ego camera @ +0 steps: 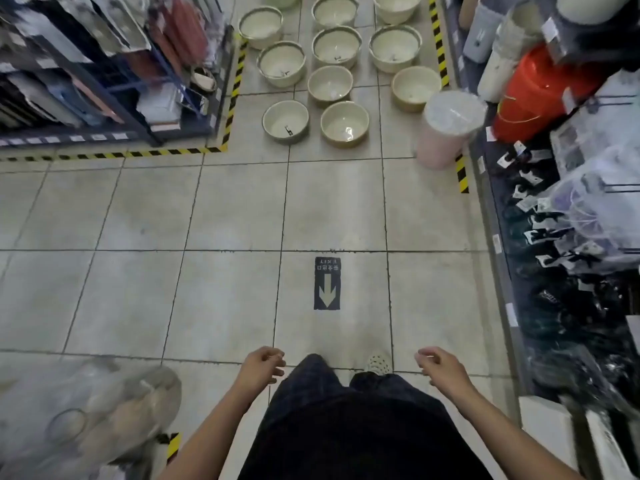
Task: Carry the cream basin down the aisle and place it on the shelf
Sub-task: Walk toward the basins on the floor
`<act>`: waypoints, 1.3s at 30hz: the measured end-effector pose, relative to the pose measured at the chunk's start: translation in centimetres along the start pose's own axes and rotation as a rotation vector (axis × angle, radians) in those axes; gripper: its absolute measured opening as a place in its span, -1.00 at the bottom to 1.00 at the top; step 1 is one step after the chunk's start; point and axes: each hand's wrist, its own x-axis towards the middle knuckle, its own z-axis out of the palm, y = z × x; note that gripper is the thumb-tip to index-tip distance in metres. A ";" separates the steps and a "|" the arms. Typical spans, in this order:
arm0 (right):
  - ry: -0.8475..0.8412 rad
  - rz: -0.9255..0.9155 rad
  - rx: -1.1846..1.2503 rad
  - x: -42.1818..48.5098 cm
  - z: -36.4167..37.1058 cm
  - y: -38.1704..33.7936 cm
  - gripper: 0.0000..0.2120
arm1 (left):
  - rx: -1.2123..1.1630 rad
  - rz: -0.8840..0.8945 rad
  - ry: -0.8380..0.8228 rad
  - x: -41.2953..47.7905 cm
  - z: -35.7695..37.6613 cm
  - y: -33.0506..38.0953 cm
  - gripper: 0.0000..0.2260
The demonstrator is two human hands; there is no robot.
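Basins [344,123], farthest cropped, left hand [262,366], right hand [442,368] loosely curled, shelves [571,258] blurred.

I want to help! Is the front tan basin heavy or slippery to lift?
Probably light: the basin looks like thin plastic. Its shiny inside may be slippery, so hold the rim. Wide and low, it seems unlikely to tip.

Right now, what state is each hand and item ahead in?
Left hand, loosely curled, holding nothing.
Right hand, loosely curled, holding nothing.
Cream basins, upright on the floor, none picked up.
Pink bin, upright on the floor, top covered.
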 end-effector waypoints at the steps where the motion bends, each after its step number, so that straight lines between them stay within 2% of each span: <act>1: 0.004 -0.005 -0.004 0.7 -0.3 -0.4 -0.91 | -0.011 0.005 0.028 0.5 -0.2 0.2 -0.88; 4: -0.032 0.020 -0.013 2.4 -1.3 -3.4 -0.86 | -0.032 -0.059 0.087 1.6 -1.6 1.1 -0.88; 7: -0.065 -0.033 -0.075 4.5 -1.5 -8.4 -0.85 | -0.078 -0.119 0.130 3.5 -3.0 2.2 -0.89; 14: -0.132 -0.149 -0.157 11.8 -1.6 -23.9 -0.80 | -0.161 -0.149 0.170 12.9 -7.7 10.5 -0.87; 19: -0.091 -0.072 -0.107 18.2 -2.1 -34.3 -0.84 | -0.163 -0.161 0.108 20.7 -11.3 22.1 -0.85; 23: -0.009 -0.017 0.003 23.1 -3.0 -42.2 -0.91 | -0.125 -0.045 0.057 26.3 -13.8 34.2 -0.84; 27: 0.076 0.033 0.120 27.0 -5.6 -48.0 -0.86 | -0.058 0.062 -0.011 30.5 -14.6 45.3 -0.85; 30: 0.121 0.069 0.158 30.1 -8.4 -51.5 -0.89 | -0.016 0.132 -0.071 33.5 -14.4 52.1 -0.85; 34: 0.177 0.136 0.172 35.9 -12.1 -55.8 -0.84 | 0.025 0.114 -0.093 38.4 -13.7 59.1 -0.83; 39: 0.139 0.121 0.142 44.3 -16.8 -65.2 -0.83 | -0.015 0.043 -0.030 44.7 -13.8 67.9 -0.81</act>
